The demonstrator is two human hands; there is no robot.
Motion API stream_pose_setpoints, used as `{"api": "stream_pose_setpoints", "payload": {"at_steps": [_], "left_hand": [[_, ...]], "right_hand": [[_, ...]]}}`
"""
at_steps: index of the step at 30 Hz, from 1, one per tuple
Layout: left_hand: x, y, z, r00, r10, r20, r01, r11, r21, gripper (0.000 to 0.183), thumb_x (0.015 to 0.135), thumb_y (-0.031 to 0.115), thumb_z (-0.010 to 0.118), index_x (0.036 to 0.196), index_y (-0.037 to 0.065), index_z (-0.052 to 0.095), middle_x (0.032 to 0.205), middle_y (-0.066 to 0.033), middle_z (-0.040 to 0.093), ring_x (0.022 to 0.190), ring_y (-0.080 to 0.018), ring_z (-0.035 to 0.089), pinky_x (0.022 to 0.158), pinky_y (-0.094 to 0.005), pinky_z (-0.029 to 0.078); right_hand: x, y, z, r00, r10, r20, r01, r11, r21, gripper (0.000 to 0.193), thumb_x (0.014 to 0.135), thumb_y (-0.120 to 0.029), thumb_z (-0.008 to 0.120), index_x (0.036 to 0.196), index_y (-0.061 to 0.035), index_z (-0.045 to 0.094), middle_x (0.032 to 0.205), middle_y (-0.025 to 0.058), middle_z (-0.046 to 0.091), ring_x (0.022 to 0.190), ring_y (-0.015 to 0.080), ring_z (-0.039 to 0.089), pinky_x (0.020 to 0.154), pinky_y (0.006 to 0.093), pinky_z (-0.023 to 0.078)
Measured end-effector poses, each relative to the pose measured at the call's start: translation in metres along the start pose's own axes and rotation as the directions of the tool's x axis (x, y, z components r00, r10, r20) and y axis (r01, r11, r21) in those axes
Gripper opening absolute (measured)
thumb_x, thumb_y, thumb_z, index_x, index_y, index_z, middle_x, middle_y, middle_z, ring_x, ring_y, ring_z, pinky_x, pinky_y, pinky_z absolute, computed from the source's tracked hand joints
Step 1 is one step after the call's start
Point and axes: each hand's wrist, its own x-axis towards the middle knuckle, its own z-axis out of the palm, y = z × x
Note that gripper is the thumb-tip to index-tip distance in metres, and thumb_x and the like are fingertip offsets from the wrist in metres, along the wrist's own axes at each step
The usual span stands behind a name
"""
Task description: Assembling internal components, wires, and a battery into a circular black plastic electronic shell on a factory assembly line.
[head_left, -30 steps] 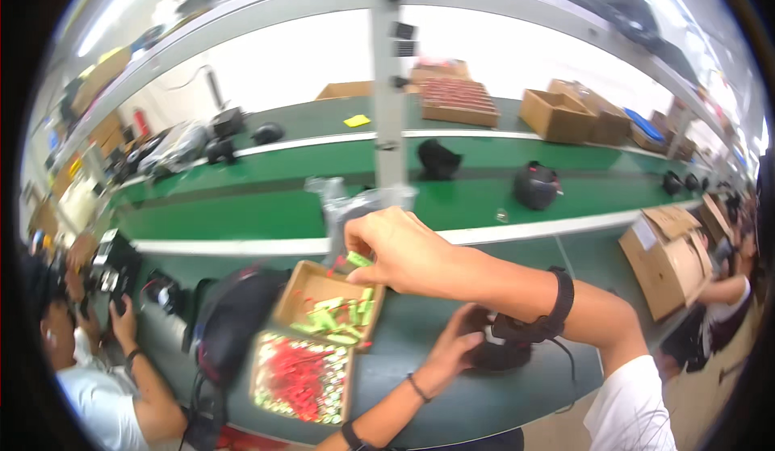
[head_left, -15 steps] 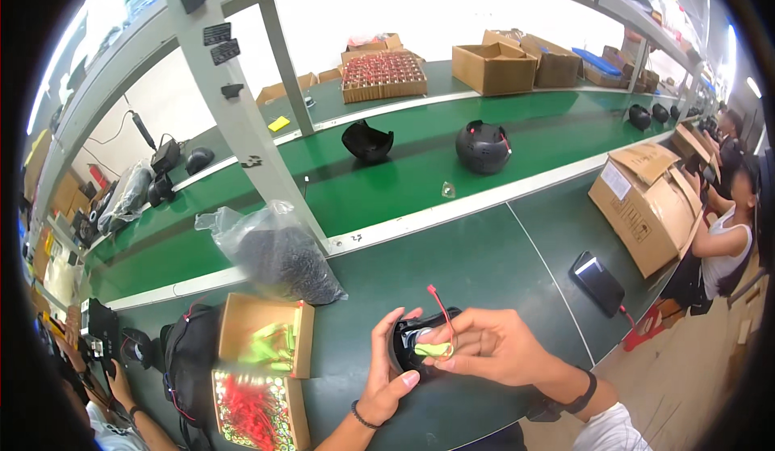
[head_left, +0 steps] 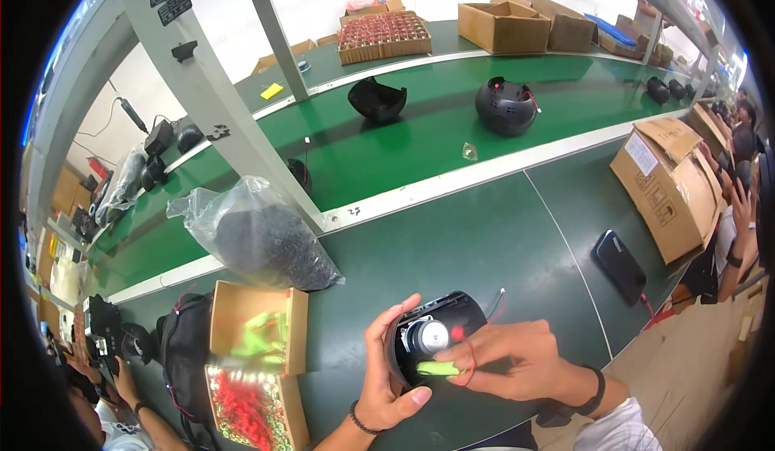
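Note:
My left hand (head_left: pixel 386 374) cradles a black curved plastic housing (head_left: pixel 467 304), its open side turned up. A round silver-faced part (head_left: pixel 433 336), like a small motor or speaker, sits inside it. My right hand (head_left: pixel 510 362) pinches a small green battery (head_left: pixel 437 368) with red wire looped by the fingers, its end at the cavity just below the silver part. The fingers hide the battery's other end. A thin lead with a white plug (head_left: pixel 502 292) sticks out behind the housing.
Left of my hands stand a carton of green batteries (head_left: pixel 265 334) and a box of red-wired cells (head_left: pixel 242 402). A clear bag of black pieces (head_left: pixel 266 237) leans by the post. Black shells (head_left: pixel 506 108) lie on the green belt (head_left: pixel 436 136). A phone (head_left: pixel 620 262) and carton (head_left: pixel 666 192) are right.
The housing has tilted, showing the silver part and more of its interior. The battery now points left at the cavity, and its red wire has dropped toward my fingers. The whole view has shifted.

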Motion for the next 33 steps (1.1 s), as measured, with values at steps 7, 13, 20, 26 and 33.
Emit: {"api": "stream_pose_setpoints", "payload": {"at_steps": [7, 13, 20, 26, 33], "left_hand": [[-0.002, -0.003, -0.002, 0.991, 0.095, 0.098, -0.102, 0.992, 0.079, 0.105, 0.080, 0.028, 0.081, 0.161, 0.005, 0.018, 0.164, -0.0332, 0.023, 0.157, -0.0424, 0.025, 0.126, -0.0529, 0.023], [0.001, -0.007, -0.004, 0.988, 0.091, 0.123, -0.101, 0.992, 0.077, 0.104, 0.079, 0.028, 0.082, 0.160, 0.004, 0.022, 0.164, -0.0333, 0.024, 0.155, -0.0416, 0.028, 0.125, -0.0526, 0.025], [-0.015, 0.024, 0.004, 0.985, 0.047, -0.168, -0.005, 0.971, 0.237, 0.090, 0.102, 0.056, 0.057, 0.160, -0.006, 0.026, 0.146, -0.0307, 0.051, 0.121, -0.0423, 0.066, 0.109, -0.0537, 0.050], [0.040, -0.062, -0.032, 0.991, 0.129, 0.038, -0.129, 0.992, 0.004, 0.085, 0.103, 0.056, 0.053, 0.160, -0.001, 0.027, 0.152, -0.0334, 0.046, 0.130, -0.0420, 0.059, 0.111, -0.0535, 0.047], [0.112, -0.056, -0.023, 0.984, -0.096, -0.150, 0.031, 0.921, -0.389, 0.086, 0.097, 0.059, 0.060, 0.157, 0.004, 0.034, 0.154, -0.0277, 0.046, 0.136, -0.0395, 0.053, 0.115, -0.0511, 0.040]], "right_hand": [[0.000, 0.008, 0.012, 0.982, -0.190, 0.002, 0.189, 0.976, -0.110, 0.016, 0.081, 0.006, 0.084, 0.095, 0.0041, 0.077, 0.110, 0.0145, 0.077, 0.092, 0.0265, 0.077, 0.081, 0.0350, 0.065], [-0.006, 0.009, 0.011, 0.920, -0.390, -0.033, 0.370, 0.895, -0.249, 0.019, 0.082, 0.006, 0.081, 0.100, 0.0076, 0.076, 0.112, 0.0178, 0.075, 0.092, 0.0296, 0.076, 0.084, 0.0388, 0.065], [-0.007, 0.011, 0.025, 0.892, -0.413, 0.186, 0.449, 0.857, -0.252, 0.044, 0.103, -0.024, 0.066, 0.139, -0.0003, 0.060, 0.154, 0.0209, 0.052, 0.134, 0.0457, 0.055, 0.106, 0.0557, 0.048], [-0.012, 0.021, 0.023, 0.917, -0.392, 0.074, 0.386, 0.825, -0.413, 0.048, 0.099, -0.034, 0.070, 0.141, -0.0121, 0.062, 0.152, 0.0253, 0.051, 0.138, 0.0445, 0.050, 0.106, 0.0588, 0.044], [-0.036, -0.023, -0.024, 0.921, -0.332, -0.206, 0.164, 0.808, -0.565, 0.051, 0.093, -0.014, 0.074, 0.141, -0.0066, 0.058, 0.148, 0.0202, 0.052, 0.127, 0.0378, 0.059, 0.100, 0.0484, 0.052]]}}
